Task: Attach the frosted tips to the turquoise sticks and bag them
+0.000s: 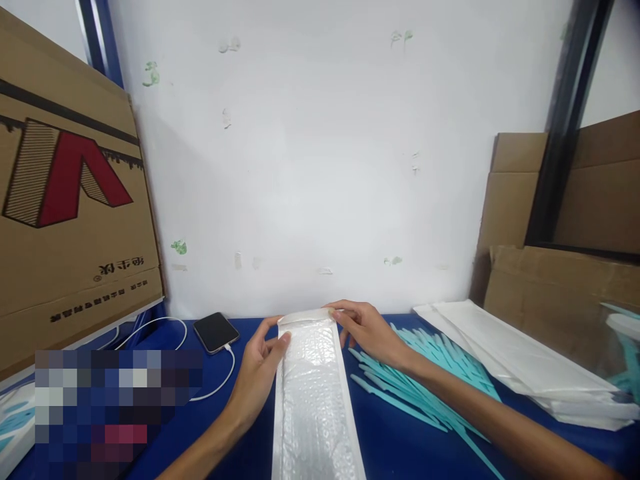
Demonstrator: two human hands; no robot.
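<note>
A long white bubble mailer (315,400) lies lengthwise in front of me, its far end raised toward the wall. My left hand (263,357) pinches its upper left edge, the thumb on the front face and the fingers behind. At the upper right corner my right hand (363,327) grips the folded flap (305,316) between thumb and fingers. Beneath my right forearm a pile of turquoise plastic sticks (400,387) is spread on the blue table (400,453). Whatever is inside the mailer is hidden.
A stack of white mailers (520,353) lies at the right. Behind it stand cardboard boxes (560,287). A phone (216,332) with a white cable (231,367) rests at the left, beside a large printed carton (75,200). A white wall (320,167) closes off the back.
</note>
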